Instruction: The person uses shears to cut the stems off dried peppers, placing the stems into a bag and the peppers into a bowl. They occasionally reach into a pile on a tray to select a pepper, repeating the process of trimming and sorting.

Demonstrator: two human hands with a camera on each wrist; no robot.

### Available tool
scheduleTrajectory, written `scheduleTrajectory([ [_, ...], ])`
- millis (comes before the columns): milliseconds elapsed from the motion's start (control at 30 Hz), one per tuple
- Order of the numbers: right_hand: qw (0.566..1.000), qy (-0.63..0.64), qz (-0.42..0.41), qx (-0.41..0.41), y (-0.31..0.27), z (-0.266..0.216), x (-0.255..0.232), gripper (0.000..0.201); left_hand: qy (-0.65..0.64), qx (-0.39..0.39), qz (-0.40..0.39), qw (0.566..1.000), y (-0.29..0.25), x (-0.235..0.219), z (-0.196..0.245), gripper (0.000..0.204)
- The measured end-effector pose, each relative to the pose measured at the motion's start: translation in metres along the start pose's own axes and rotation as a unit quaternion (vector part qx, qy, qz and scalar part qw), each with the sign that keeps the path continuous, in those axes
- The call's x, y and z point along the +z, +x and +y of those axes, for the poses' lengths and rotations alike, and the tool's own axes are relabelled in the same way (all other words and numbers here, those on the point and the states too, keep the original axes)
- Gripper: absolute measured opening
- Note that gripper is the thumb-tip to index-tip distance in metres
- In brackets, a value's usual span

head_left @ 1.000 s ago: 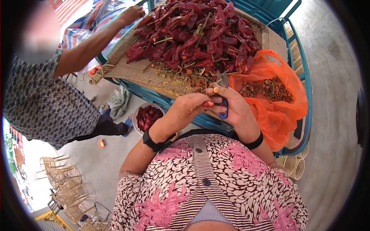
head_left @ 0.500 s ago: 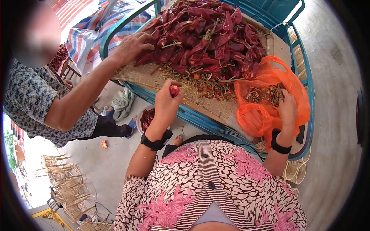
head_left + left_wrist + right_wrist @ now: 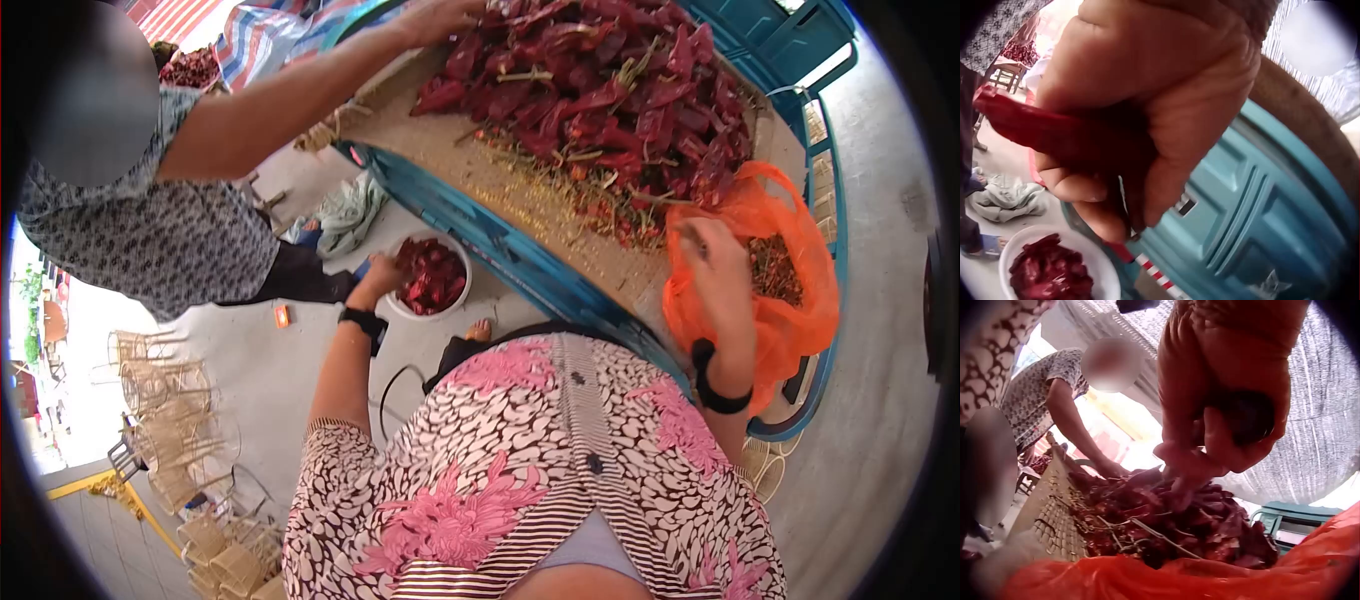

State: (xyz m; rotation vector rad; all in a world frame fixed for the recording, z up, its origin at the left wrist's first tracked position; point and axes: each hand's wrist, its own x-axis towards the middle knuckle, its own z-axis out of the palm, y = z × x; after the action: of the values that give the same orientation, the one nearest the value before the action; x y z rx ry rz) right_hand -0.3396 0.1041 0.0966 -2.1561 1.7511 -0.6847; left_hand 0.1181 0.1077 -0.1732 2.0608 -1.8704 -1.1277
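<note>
My left hand (image 3: 376, 280) is lowered at the left rim of a white bucket (image 3: 462, 290) that holds red dried chili peppers (image 3: 432, 272). In the left wrist view its fingers curl round one dried red chili (image 3: 1029, 128), whose end sticks out past the thumb. My right hand (image 3: 718, 265) is raised over the near side of an orange plastic bag (image 3: 690, 310). Its curled fingers hold the scissors, mostly hidden in the palm; a dark rounded part (image 3: 1250, 417) shows in the right wrist view. Chili stems and scraps (image 3: 775, 270) lie inside the bag.
A large heap of dried chilies (image 3: 600, 90) covers the woven mat (image 3: 440, 145) on a teal cart (image 3: 480, 250). Another person's arm (image 3: 300, 105) reaches to the heap from the left. Wicker stools (image 3: 165, 400) stand on the floor at the lower left.
My left hand has swung from over the mat down to the bucket, carrying a chili. The right hand, earlier seen with blue-handled scissors, has gone to the bag and now lifts slightly leftward.
</note>
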Motion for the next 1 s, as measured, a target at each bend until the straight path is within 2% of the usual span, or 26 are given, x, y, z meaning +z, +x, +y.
scheduleTrajectory([
  [67, 0.999, -0.03, 0.015, -0.042, 0.022, -0.018, 0.018, 0.022, -0.147, -0.033, -0.082, 0.985, 0.025, 0.033, -0.046, 0.025],
  [167, 0.994, -0.068, 0.05, -0.071, 0.058, -0.028, 0.042, 0.026, -0.151, 0.051, -0.123, 0.98, -0.022, -0.014, 0.071, 0.02],
  [200, 0.992, -0.08, 0.066, -0.07, 0.07, -0.028, 0.049, 0.026, -0.159, 0.111, -0.145, 0.97, -0.033, -0.027, 0.099, 0.019],
  [267, 0.988, -0.1, 0.096, -0.068, 0.089, -0.028, 0.062, 0.027, -0.184, 0.232, -0.171, 0.94, -0.052, -0.046, 0.145, 0.017],
  [367, 0.987, -0.153, 0.043, -0.014, 0.105, -0.024, 0.068, 0.027, -0.256, 0.273, -0.157, 0.914, -0.08, -0.069, 0.202, 0.017],
  [467, 0.984, -0.135, 0.106, -0.054, 0.094, -0.022, 0.053, 0.019, -0.303, 0.267, -0.128, 0.906, -0.089, -0.067, 0.231, 0.019],
  [567, 0.982, -0.085, 0.17, -0.006, 0.075, -0.031, 0.035, 0.019, -0.411, 0.221, -0.12, 0.876, -0.094, -0.066, 0.264, 0.022],
  [700, 0.977, -0.048, 0.194, 0.075, 0.055, -0.034, 0.032, 0.021, -0.423, 0.322, 0.007, 0.847, -0.072, -0.039, 0.305, 0.027],
  [733, 0.978, -0.06, 0.128, 0.155, 0.056, -0.037, 0.029, 0.024, -0.435, 0.281, -0.025, 0.855, -0.075, -0.044, 0.318, 0.03],
  [833, 0.969, 0.01, 0.185, 0.167, 0.046, -0.032, 0.024, 0.026, -0.485, 0.226, -0.075, 0.842, -0.045, -0.026, 0.33, 0.03],
  [867, 0.968, 0.018, 0.172, 0.183, 0.044, -0.031, 0.018, 0.025, -0.489, 0.219, -0.057, 0.843, -0.039, -0.019, 0.333, 0.031],
  [967, 0.955, 0.082, 0.242, 0.154, 0.033, -0.018, 0.017, 0.023, -0.497, 0.208, -0.112, 0.835, -0.041, -0.02, 0.345, 0.031],
  [1000, 0.95, 0.089, 0.257, 0.156, 0.03, -0.02, 0.013, 0.021, -0.505, 0.206, -0.104, 0.832, -0.039, -0.018, 0.349, 0.032],
])
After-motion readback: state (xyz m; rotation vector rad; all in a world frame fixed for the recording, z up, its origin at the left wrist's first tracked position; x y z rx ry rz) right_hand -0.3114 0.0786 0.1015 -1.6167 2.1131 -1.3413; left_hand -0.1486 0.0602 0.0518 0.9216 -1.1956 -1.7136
